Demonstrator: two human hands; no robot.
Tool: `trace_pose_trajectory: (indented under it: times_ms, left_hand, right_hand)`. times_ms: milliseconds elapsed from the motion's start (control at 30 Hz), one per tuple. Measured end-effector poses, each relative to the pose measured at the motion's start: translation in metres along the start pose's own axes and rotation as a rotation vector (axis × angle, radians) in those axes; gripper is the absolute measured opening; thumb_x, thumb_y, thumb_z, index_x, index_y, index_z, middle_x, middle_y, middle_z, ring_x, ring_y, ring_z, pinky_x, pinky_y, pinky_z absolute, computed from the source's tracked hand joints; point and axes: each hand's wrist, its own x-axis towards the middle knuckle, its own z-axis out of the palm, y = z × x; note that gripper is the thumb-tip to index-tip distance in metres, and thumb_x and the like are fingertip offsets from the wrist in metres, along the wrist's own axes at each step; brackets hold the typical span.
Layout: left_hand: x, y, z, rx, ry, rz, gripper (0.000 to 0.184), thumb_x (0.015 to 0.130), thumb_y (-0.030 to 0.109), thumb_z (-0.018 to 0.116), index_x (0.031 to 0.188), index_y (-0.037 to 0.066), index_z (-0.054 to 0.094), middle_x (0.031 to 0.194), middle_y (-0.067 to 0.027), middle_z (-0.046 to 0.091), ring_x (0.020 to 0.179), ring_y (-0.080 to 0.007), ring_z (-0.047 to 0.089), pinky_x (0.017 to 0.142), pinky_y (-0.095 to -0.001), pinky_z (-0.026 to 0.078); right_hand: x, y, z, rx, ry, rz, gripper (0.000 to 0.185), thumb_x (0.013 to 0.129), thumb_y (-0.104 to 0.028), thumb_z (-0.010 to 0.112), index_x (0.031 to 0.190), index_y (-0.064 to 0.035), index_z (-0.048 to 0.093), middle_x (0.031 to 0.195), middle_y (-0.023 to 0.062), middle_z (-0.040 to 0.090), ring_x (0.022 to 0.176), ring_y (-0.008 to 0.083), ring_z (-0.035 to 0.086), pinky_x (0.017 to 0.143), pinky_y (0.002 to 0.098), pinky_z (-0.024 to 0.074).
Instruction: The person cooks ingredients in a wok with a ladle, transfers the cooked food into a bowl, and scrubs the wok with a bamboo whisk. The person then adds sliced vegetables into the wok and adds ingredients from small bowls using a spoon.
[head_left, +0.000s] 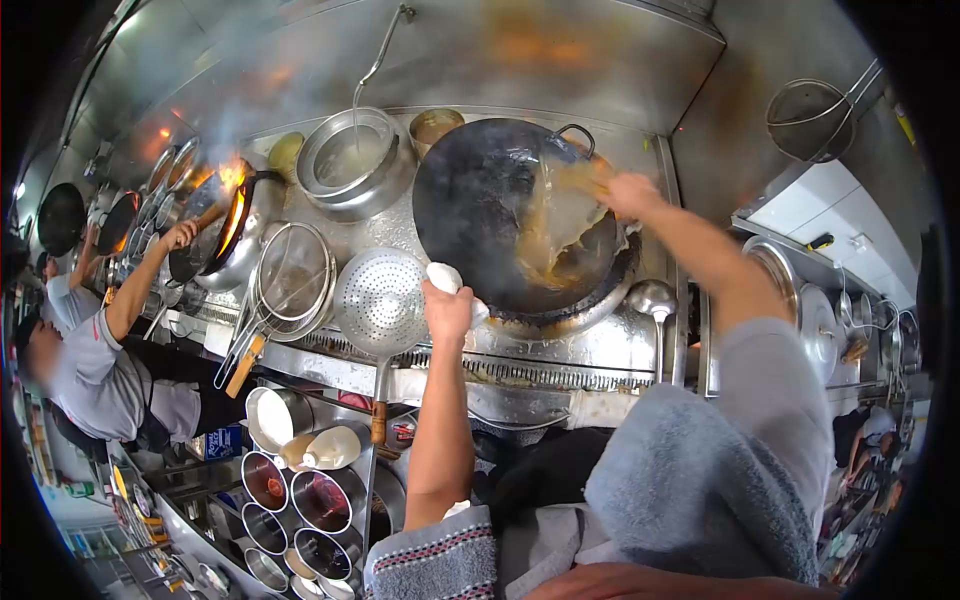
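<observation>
A large black wok (465, 200) sits tilted on the burner, its loop handle at the far side. My left hand (447, 308) is closed on a folded white cloth (444, 277) at the wok's near rim. Over the wok's right side, my right hand (632, 195) is closed round a tan, bristly tool that looks like a bamboo wok brush (582, 180), smeared by motion. Brownish water (545, 235) splashes in a sheet inside the wok below it.
Left of the wok are a perforated skimmer (381, 300), wire strainers (293, 270) and a metal pot (350, 160). A ladle (653, 300) lies at right. Sauce containers (322, 500) stand lower left. A co-worker (120, 370) handles a flaming wok (215, 235) farther left.
</observation>
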Motion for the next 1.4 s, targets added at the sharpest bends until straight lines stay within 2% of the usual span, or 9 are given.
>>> trace_pose_trajectory:
  times_ms: [200,367,467,567,700,967,1100,1200,1400]
  left_hand:
    - [0.012,0.004,-0.024,-0.014,-0.223,-0.003,0.055,0.07,0.015,0.066,0.118,-0.009,0.049,0.105,-0.0282,0.064,0.1,-0.0388,0.064,0.088,-0.0423,0.049]
    - [0.016,0.012,-0.028,0.058,-0.235,0.034,0.054,0.07,0.015,0.066,0.115,-0.011,0.05,0.103,-0.0283,0.065,0.098,-0.0381,0.065,0.087,-0.0421,0.049]
    - [0.03,0.007,-0.024,0.018,-0.291,0.016,0.048,0.07,0.013,0.065,0.109,-0.011,0.054,0.097,-0.0257,0.066,0.091,-0.0345,0.066,0.08,-0.0406,0.051]
    - [0.037,0.004,-0.019,-0.078,-0.373,-0.011,0.04,0.07,0.009,0.063,0.105,-0.008,0.057,0.092,-0.0186,0.067,0.082,-0.0273,0.066,0.07,-0.0379,0.052]
    - [0.041,-0.003,-0.019,-0.09,-0.389,-0.082,0.038,0.069,0.01,0.064,0.101,-0.009,0.059,0.09,-0.0178,0.067,0.08,-0.026,0.066,0.07,-0.036,0.052]
    - [0.048,-0.042,0.003,-0.075,-0.296,0.034,0.025,0.073,0.007,0.061,0.096,-0.003,0.062,0.086,-0.0118,0.066,0.073,-0.0208,0.065,0.063,-0.0349,0.053]
    - [0.047,-0.032,-0.001,-0.033,-0.369,-0.022,0.052,0.069,0.016,0.067,0.111,-0.012,0.056,0.101,-0.0228,0.067,0.094,-0.0279,0.066,0.083,-0.0356,0.051]
    - [0.052,-0.048,0.006,-0.064,-0.27,0.111,0.031,0.074,0.01,0.063,0.103,0.001,0.063,0.088,-0.0099,0.067,0.072,-0.0212,0.065,0.056,-0.037,0.051]
    - [0.026,-0.032,-0.004,-0.11,-0.286,0.047,0.024,0.075,0.011,0.062,0.098,0.004,0.061,0.079,-0.0071,0.064,0.061,-0.0186,0.062,0.045,-0.0338,0.046]
  right_hand:
    - [0.018,-0.214,0.091,0.853,0.282,0.124,0.059,0.091,-0.043,0.057,0.141,-0.0164,0.046,0.115,0.0234,0.063,0.104,0.0395,0.062,0.091,0.044,0.0482]
    - [-0.078,-0.107,0.071,0.505,-0.167,-0.417,0.062,0.091,-0.051,0.051,0.142,-0.0151,0.045,0.127,0.0197,0.059,0.117,0.0334,0.058,0.1,0.0443,0.0444]
    - [-0.077,-0.017,-0.002,0.011,-0.48,-0.238,0.055,0.084,-0.049,0.057,0.136,-0.032,0.053,0.122,0.0102,0.065,0.114,0.0293,0.06,0.096,0.042,0.0467]
    - [-0.001,0.0,-0.016,-0.095,0.013,0.02,0.045,0.085,-0.046,0.055,0.123,-0.0232,0.06,0.096,0.0129,0.07,0.086,0.0318,0.068,0.075,0.0464,0.0531]
    - [0.026,-0.115,0.059,0.422,0.221,0.225,0.043,0.089,-0.044,0.053,0.122,-0.0172,0.058,0.094,0.0143,0.07,0.09,0.035,0.067,0.077,0.0479,0.0526]
    - [-0.116,-0.077,0.02,0.151,-0.337,-0.135,0.059,0.085,-0.054,0.049,0.133,-0.0194,0.056,0.127,0.0123,0.061,0.116,0.0325,0.058,0.095,0.0452,0.0474]
    - [-0.079,-0.003,-0.013,-0.023,-0.057,0.126,0.042,0.089,-0.049,0.049,0.111,-0.0191,0.067,0.107,0.0104,0.07,0.098,0.0318,0.067,0.079,0.0447,0.0538]
    - [0.042,-0.021,0.084,0.292,0.34,0.387,0.038,0.094,-0.038,0.045,0.103,-0.0104,0.07,0.101,0.0163,0.07,0.088,0.0331,0.069,0.075,0.0454,0.054]
    - [-0.055,-0.112,0.074,0.501,0.107,0.283,0.045,0.092,-0.044,0.045,0.112,-0.0094,0.065,0.107,0.0145,0.069,0.103,0.0312,0.065,0.087,0.0453,0.0495]
